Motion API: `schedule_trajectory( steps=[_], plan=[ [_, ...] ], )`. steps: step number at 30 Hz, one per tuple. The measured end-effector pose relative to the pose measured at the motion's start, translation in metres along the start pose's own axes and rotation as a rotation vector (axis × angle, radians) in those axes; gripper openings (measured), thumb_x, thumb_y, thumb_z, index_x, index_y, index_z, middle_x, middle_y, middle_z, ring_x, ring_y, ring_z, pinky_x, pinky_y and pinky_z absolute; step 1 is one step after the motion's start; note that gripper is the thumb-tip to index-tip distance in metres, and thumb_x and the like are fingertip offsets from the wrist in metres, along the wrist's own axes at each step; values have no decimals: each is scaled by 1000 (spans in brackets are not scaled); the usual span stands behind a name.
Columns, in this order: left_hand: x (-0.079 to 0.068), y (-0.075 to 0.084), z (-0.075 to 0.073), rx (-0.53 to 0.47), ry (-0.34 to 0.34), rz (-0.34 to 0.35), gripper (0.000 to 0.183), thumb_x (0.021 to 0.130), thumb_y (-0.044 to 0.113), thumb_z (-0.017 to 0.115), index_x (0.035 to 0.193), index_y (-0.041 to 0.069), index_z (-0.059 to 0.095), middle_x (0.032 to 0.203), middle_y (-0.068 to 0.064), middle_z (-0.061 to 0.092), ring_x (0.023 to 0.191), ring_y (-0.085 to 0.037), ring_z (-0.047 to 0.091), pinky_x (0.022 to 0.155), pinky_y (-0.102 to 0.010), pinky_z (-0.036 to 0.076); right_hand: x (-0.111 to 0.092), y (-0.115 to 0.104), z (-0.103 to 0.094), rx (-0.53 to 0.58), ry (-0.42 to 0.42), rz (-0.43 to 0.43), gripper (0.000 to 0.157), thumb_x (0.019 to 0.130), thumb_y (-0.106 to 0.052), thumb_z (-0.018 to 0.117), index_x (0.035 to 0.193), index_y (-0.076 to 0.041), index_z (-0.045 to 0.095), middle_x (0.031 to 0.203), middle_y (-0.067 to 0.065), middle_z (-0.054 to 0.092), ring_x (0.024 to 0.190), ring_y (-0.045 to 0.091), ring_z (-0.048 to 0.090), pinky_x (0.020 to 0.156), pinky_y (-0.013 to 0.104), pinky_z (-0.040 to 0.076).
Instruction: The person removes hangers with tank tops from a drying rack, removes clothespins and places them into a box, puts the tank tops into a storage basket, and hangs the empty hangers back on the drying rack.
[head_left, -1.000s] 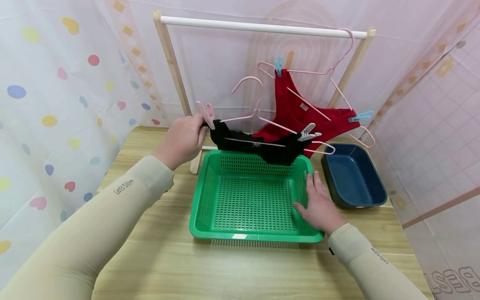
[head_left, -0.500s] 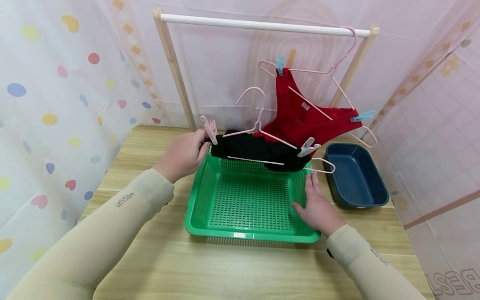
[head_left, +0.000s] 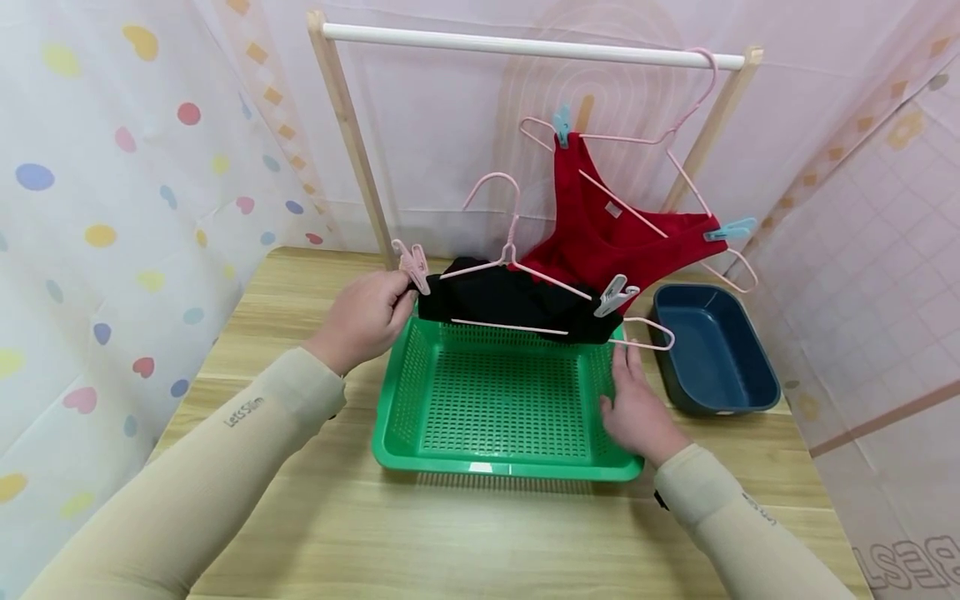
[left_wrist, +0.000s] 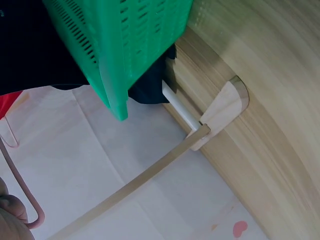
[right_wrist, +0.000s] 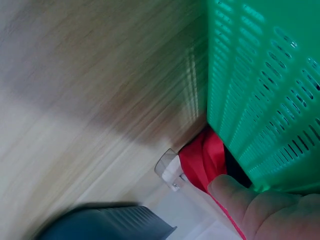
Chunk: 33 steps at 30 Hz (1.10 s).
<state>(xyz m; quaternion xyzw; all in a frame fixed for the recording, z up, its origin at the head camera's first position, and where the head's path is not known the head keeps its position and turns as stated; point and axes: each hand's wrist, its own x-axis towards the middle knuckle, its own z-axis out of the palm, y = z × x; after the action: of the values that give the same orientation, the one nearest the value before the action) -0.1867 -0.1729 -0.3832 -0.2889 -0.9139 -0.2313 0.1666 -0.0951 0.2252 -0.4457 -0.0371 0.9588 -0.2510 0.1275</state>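
Note:
In the head view my left hand (head_left: 363, 321) grips the left end of a pink hanger (head_left: 512, 250). From this hanger hangs a black garment (head_left: 517, 304), folded over so its cut is hidden, fastened by a pink clothespin (head_left: 414, 265) and a white clothespin (head_left: 617, 296). It overlaps the far rim of the green basket (head_left: 510, 468). My right hand (head_left: 641, 417) holds the basket's right side, thumb inside the rim. In the right wrist view its fingers (right_wrist: 265, 210) lie along the outside of the perforated wall.
Behind stands a wooden rack with a white rail (head_left: 525, 43). A red top (head_left: 600, 229) hangs from it on another pink hanger (head_left: 678, 125), held by blue clothespins (head_left: 731, 229). To the right sits a dark blue basin (head_left: 712, 350) on the wooden table (head_left: 480, 542).
My left hand has come down and nearer with the hanger, bringing the black garment lower over the basket's far rim. The basket has shifted slightly left; my right thumb has drawn in toward its rim.

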Motion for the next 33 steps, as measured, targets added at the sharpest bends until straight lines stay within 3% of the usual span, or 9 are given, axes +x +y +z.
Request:
schedule_trajectory(
  steps=[5,9,19,23,27,33],
  plan=[
    [-4,3,-1,-8,16,19,33,103,10,54,72,12,45,63,-1,41,59,-20,41,61,-35,34,0,-1,-2,15,-2,-1,84,100,-1,46,167,-2,-5,174,24,-15,155,50,28,61,32,46],
    [-9,5,-2,-17,19,13,33,103,10,55,72,12,45,63,-1,41,60,-20,41,62,-35,34,0,-2,-2,3,17,-6,79,101,-1,43,166,2,0,174,27,-12,152,51,33,64,34,49],
    [-23,7,-2,-28,-15,0,17,103,9,55,87,11,59,68,-1,48,65,-21,48,66,-38,40,-1,-1,0,-9,45,-29,74,101,-1,41,164,8,4,173,31,-8,156,50,25,89,51,56],
    [-28,9,-1,-30,-41,-19,15,104,9,54,92,10,63,69,-1,51,66,-21,50,67,-39,43,-2,-1,2,0,77,-32,72,104,-4,43,164,9,6,172,33,-4,148,52,39,94,55,54],
    [-32,12,2,-29,-43,-13,19,103,10,55,86,10,62,67,0,50,64,-20,49,64,-37,42,-4,0,2,48,78,-19,71,109,-10,42,165,7,2,172,34,-6,147,55,39,108,61,47],
    [-39,13,6,-32,-50,-16,23,103,10,55,80,12,56,65,1,45,62,-17,45,63,-35,39,-8,6,-2,110,117,-25,67,114,-20,40,164,9,7,172,34,-2,158,54,11,125,65,22]
  ],
)
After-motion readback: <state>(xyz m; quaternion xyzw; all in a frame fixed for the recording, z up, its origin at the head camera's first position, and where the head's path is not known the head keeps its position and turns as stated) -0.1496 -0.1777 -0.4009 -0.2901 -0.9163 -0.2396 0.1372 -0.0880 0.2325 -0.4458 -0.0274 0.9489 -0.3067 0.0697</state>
